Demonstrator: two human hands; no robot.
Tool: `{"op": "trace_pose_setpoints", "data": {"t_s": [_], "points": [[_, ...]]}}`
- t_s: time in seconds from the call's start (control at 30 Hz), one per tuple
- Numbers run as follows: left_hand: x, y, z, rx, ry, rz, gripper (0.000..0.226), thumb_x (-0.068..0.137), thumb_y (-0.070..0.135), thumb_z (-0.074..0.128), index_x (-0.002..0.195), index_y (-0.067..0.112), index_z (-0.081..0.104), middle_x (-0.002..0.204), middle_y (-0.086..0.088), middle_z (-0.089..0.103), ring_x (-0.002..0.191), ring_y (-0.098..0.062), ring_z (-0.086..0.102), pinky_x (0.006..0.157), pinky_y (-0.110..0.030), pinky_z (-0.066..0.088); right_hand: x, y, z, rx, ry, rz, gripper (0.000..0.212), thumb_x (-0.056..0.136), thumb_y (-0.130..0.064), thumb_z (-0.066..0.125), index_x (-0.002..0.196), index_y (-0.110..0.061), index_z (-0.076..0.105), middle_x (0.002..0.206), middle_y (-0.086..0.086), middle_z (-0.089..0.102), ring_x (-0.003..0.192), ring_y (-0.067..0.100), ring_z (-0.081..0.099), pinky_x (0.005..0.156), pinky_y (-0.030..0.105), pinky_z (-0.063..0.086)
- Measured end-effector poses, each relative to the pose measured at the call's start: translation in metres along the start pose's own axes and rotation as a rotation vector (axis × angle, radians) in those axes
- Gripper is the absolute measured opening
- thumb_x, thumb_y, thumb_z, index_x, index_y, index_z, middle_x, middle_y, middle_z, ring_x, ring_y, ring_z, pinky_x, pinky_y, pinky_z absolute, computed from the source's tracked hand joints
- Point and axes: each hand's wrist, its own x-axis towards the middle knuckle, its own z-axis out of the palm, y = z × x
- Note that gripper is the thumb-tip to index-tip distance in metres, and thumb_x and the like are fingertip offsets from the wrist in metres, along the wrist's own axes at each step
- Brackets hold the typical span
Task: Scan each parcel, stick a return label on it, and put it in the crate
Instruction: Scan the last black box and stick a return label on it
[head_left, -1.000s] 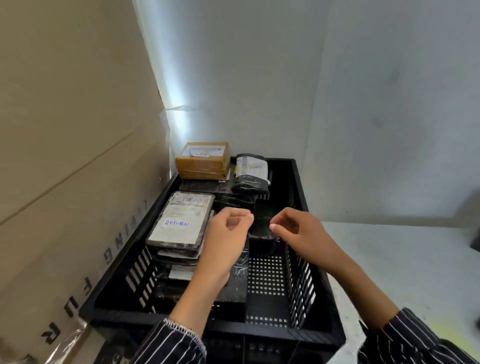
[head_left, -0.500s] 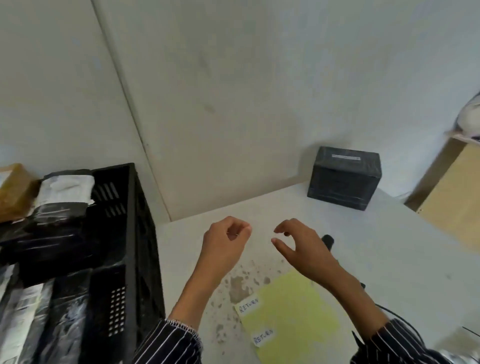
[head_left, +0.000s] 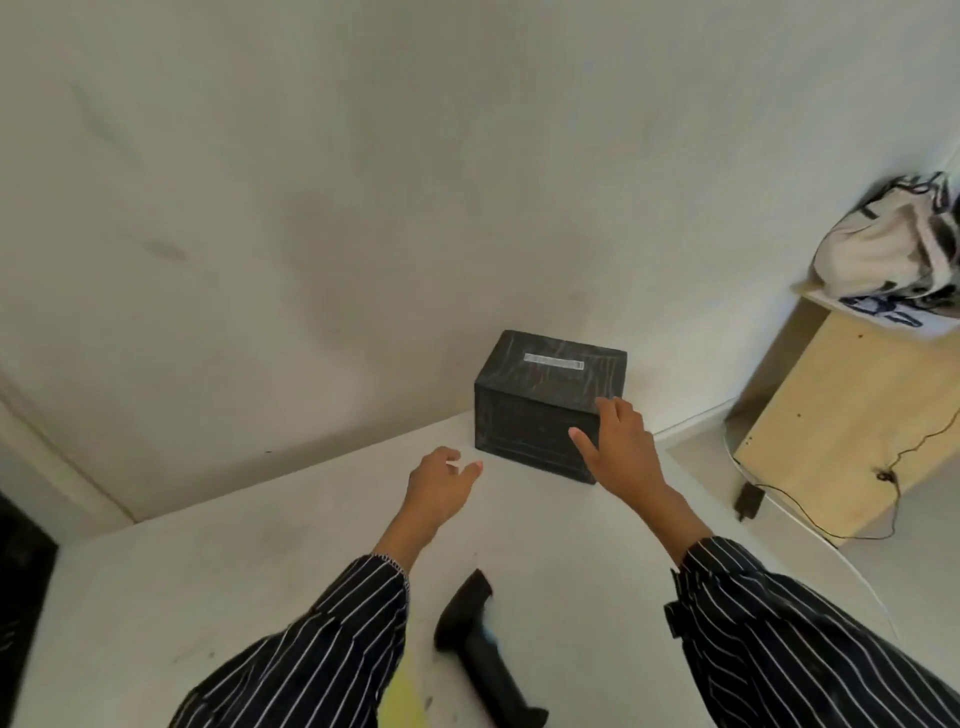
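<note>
A black box-shaped parcel (head_left: 540, 405) with a white barcode strip on top stands at the far corner of the white table (head_left: 208, 582), against the wall. My right hand (head_left: 621, 447) is spread at the parcel's right front corner, fingers on its top edge and thumb across its front face. My left hand (head_left: 441, 486) hovers with relaxed fingers just left of the parcel, apart from it and holding nothing. A black handheld scanner (head_left: 480, 644) lies on the table between my forearms. A sliver of the black crate (head_left: 21, 582) shows at the left edge.
A yellow label sheet (head_left: 402, 699) peeks out under my left sleeve. To the right of the table stands a light wooden cabinet (head_left: 841, 431) with a bundled bag (head_left: 893, 249) on top and a black cable (head_left: 810, 512) trailing beside it.
My view has swung right, from the crate to the table's far corner. Both hands have stretched forward toward the black parcel, and my right hand now touches it.
</note>
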Motion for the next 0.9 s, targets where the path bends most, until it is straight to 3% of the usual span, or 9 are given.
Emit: {"op": "trace_pose_setpoints", "data": {"t_s": [0.17,0.33,0.57,0.73,0.9], "points": [[0.064,0.035,0.024,0.045,0.028,0.026,0.063,0.094,0.039,0.052,0.145,0.012,0.028,0.149,-0.011,0.035,0.135,-0.029,0.035,0.109,-0.039,0.033,0.065,0.033,0.016,0.107,-0.048,0.178,0.065,0.094,-0.044,0.045,0.141,-0.004,0.026,0.138,0.020,0.040,0.124,0.034,0.041,0.101,0.048,0.040],[0.122,0.056,0.041,0.027,0.069,0.043,0.061,0.095,0.035,0.051,0.144,0.011,0.024,0.144,-0.014,0.036,0.131,-0.031,0.039,0.102,-0.039,0.038,0.095,0.049,0.039,0.345,-0.048,0.245,0.074,0.092,-0.046,0.049,0.146,-0.009,0.014,0.142,0.017,0.039,0.127,0.034,0.042,0.103,0.053,0.039],[0.159,0.047,0.052,-0.129,0.049,-0.002,0.047,0.095,0.030,0.052,0.132,0.011,0.032,0.126,-0.010,0.049,0.102,-0.019,0.049,0.084,-0.029,0.044,0.095,0.047,0.053,0.682,0.036,0.234,0.056,0.092,-0.030,0.055,0.138,-0.014,0.026,0.135,0.007,0.045,0.122,0.023,0.048,0.100,0.035,0.040],[0.141,0.035,0.040,-0.181,0.129,0.027,0.044,0.093,0.024,0.056,0.129,0.009,0.037,0.115,-0.007,0.051,0.092,-0.016,0.052,0.073,-0.025,0.045,0.081,0.035,0.049,0.745,0.038,0.162,0.058,0.094,-0.025,0.053,0.142,-0.015,0.024,0.137,0.005,0.044,0.124,0.022,0.047,0.104,0.038,0.041],[0.085,0.014,0.007,-0.307,0.298,0.064,0.051,0.087,0.021,0.065,0.129,0.011,0.038,0.113,0.000,0.049,0.101,-0.014,0.048,0.085,-0.024,0.040,0.047,-0.003,0.050,0.810,0.032,0.020,0.060,0.094,-0.024,0.054,0.144,-0.022,0.020,0.136,0.002,0.045,0.121,0.019,0.048,0.103,0.037,0.043]]}}
